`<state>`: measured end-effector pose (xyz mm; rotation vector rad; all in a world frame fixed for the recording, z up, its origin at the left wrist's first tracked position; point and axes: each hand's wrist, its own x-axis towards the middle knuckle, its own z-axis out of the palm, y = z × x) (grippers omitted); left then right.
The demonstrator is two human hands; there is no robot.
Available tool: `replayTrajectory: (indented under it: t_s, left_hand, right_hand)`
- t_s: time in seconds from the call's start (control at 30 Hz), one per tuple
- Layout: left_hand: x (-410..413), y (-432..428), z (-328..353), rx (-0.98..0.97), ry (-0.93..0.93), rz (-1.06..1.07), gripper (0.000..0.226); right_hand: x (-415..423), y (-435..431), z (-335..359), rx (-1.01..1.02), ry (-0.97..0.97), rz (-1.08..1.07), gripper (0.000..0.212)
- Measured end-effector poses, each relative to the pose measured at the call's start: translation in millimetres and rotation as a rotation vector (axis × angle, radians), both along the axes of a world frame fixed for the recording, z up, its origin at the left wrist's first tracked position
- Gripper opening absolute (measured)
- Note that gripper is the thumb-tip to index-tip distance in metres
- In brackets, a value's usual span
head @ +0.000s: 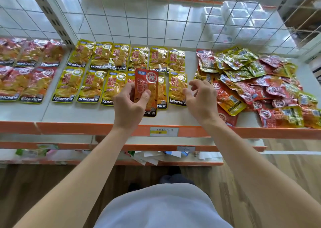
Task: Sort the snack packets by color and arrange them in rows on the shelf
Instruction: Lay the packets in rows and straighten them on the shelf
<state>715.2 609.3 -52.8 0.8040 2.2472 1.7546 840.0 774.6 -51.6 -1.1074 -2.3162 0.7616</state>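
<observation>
Two hands at the shelf, one red packet in the left hand.

Nearest us runs the shelf's orange front edge, with a small label stuck on it (its writing is too blurred to read). Just past it, our left hand pinches the red packet upright between thumb and fingers, above the front row of yellow packets. Our right hand holds nothing, its fingers loosely spread just beside the rightmost yellow packet of that row. The yellow packets lie flat in two rows across the middle of the shelf. Red packets in rows fill the left section. On the right lies an unsorted pile of red, yellow and green packets. Behind everything stands a white wire grid.
</observation>
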Motion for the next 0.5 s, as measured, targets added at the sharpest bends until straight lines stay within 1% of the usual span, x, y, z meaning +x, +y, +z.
replayTrajectory:
  t_s: [0.07,0.13,0.23,0.3,0.5]
  left_hand:
    - [-0.5,0.2,-0.9,-0.009,-0.011,-0.043,0.013]
    - [-0.4,1.2,-2.2,-0.01,-0.009,-0.068,0.014]
    - [-0.3,2.5,-3.8,-0.006,0.009,-0.085,0.016]
    - [-0.2,2.4,-4.3,-0.01,0.018,-0.096,0.016]
    - [-0.9,1.8,-4.7,-0.016,0.005,-0.082,0.015]
  right_hand:
    - [5.8,-8.6,-8.9,0.105,-0.001,0.04,0.033]
    - [8.3,-15.6,-14.5,0.176,-0.05,0.129,0.041]
    - [6.4,-15.2,-16.8,0.152,-0.183,0.254,0.051]
    - [5.9,-14.7,-16.6,0.13,-0.23,0.271,0.052]
    - [8.3,-18.8,-18.3,0.177,-0.21,0.279,0.051]
